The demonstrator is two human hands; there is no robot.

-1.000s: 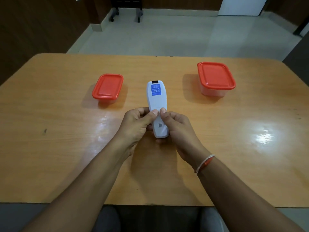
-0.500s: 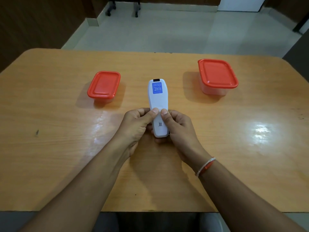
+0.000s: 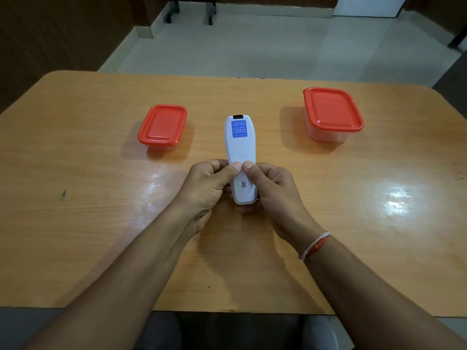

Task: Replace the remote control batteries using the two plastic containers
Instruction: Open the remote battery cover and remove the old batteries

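Table (image 3: 75, 223) is the big wooden one under both hands, glossy with glare off to the right of them. Bigger red-lidded container (image 3: 332, 113) sits past the right hand and off to its right, smaller red-lidded container (image 3: 163, 126) past the left hand, both closed. White remote (image 3: 240, 152) lies back-up between the hands. Left hand (image 3: 207, 188) and right hand (image 3: 275, 190) both curl around its near end, thumbs pressing side by side on the back.

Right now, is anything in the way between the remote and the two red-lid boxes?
Nothing visible. Both hands hold the remote, and only bare table lies between it and the left box and the right box. Both lids are shut.
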